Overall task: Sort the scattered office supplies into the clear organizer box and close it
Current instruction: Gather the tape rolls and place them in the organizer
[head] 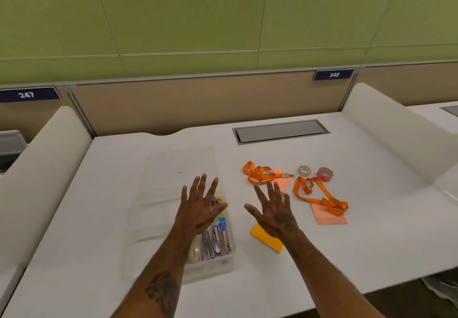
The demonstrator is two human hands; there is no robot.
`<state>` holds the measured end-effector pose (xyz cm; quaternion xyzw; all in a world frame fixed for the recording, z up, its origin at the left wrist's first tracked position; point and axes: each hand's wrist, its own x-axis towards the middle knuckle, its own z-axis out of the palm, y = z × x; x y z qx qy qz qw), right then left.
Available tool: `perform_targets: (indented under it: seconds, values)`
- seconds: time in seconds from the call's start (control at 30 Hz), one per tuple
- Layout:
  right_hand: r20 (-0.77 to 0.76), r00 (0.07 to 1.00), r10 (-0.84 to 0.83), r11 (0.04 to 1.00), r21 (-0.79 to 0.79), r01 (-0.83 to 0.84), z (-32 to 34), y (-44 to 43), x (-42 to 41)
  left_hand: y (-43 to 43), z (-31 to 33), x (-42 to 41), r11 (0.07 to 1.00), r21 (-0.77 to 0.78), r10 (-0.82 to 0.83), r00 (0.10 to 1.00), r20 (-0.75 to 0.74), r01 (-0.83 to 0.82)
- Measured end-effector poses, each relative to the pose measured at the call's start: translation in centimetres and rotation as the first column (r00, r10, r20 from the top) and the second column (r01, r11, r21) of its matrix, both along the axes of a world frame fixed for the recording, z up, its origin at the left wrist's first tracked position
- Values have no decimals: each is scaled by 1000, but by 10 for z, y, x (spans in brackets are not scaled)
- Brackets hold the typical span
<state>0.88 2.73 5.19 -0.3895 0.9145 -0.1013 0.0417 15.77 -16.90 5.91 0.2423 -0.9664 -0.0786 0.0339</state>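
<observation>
The clear organizer box (153, 218) lies open on the white desk, its lid (178, 166) flat behind it. Its right compartment holds several clips and markers (219, 238). My left hand (200, 206) hovers over the box with fingers spread, holding nothing. My right hand (273, 208) hovers just right of the box, fingers spread, above an orange sticky pad (266, 239). Two orange lanyards (262, 174) (319, 197), pink notes (328, 215) (281, 181), a beige tape roll (304, 170) and a pink tape roll (325, 174) lie to the right.
A grey cable hatch (281, 131) is set into the desk (359, 231) behind the supplies. White curved dividers (37, 169) (391, 129) bound the desk left and right, and a beige partition stands at the back. The desk's front edge runs lower right.
</observation>
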Motion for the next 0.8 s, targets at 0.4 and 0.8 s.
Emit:
perform_targets:
  seconds: [0.4,0.8]
  values:
    - [-34,999,-34,992,117,38,-10,30,-138,7,-33,-54,993,32,117,993,12,-118]
    - [108,988,-107,950,305,70,-27,21,-254,4,-56,-65,980,16,198,976,89,-200]
